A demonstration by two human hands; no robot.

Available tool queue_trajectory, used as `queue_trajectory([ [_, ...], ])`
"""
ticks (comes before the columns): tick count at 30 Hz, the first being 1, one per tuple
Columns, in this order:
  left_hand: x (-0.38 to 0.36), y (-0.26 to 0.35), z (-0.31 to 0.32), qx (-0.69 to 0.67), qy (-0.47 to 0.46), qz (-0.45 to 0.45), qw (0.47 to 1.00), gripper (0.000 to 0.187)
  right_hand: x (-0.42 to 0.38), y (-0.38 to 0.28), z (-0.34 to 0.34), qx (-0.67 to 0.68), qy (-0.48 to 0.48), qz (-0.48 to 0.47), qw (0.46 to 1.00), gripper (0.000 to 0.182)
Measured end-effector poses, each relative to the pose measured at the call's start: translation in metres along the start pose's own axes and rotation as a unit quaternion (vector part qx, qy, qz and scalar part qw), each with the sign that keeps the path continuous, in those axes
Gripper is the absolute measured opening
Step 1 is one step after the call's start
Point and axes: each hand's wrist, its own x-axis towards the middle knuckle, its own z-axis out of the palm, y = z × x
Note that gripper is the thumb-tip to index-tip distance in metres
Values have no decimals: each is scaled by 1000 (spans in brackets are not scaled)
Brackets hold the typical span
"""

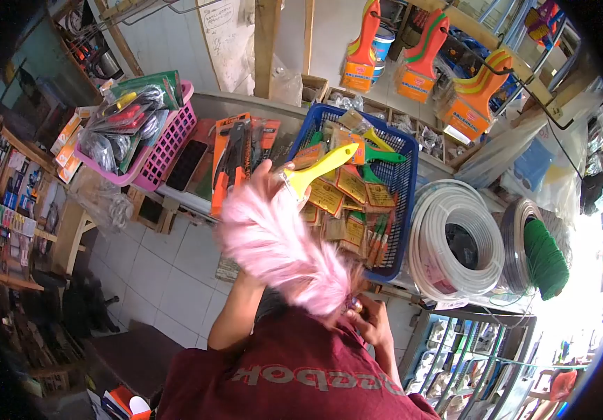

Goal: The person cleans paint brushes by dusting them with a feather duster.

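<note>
A pink fluffy duster (280, 245) stretches across the middle of the view, blurred in places by motion. Its lower end meets my right hand (370, 316), which is closed around the handle. My left hand (265, 171) is largely hidden behind the fluff, with some fingertips showing. Those fingers grip a paintbrush (322, 168) near its metal band, its yellow handle pointing up and right. The duster lies over the brush's bristle end. Just beyond the brush, a blue basket (410, 203) holds several packaged brushes with green and yellow handles.
A pink basket (168, 150) of packaged goods stands on the left of the counter, near orange-and-black packaged tools (238, 154). Coiled white hose (424, 245) and green cord (545, 259) sit right. Large orange-labelled brushes (469, 105) hang above. A glass cabinet (466, 350) stands lower right.
</note>
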Motion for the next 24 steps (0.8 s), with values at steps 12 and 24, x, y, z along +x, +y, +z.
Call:
queue_trajectory([
  [12,-4,6,-1,-54,-29,-22,998,52,0,12,1,-3,64,26,998,32],
  [24,-1,-5,-4,-142,-26,10,990,57,2,10,0,98,124,49,986,32],
])
